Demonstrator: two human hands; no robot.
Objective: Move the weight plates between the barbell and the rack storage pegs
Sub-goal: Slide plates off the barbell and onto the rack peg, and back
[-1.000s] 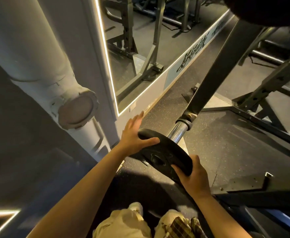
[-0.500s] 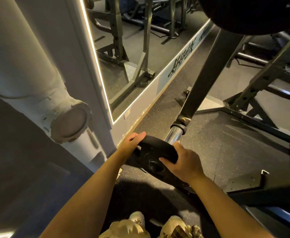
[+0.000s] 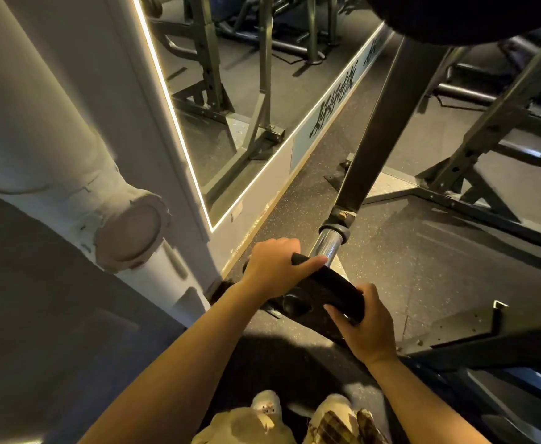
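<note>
Both bare forearms are extended forward and down, the left hand (image 3: 274, 267) being curled over the far upper edge of the weight plate (image 3: 322, 291) while the near right edge is gripped by the right hand (image 3: 367, 325), thumb on top.

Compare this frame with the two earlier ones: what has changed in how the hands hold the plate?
The left hand went from open fingers on the weight plate rim to a curled grip over its top edge. The right hand keeps gripping the near edge; the plate stays at the chrome sleeve end.
</note>
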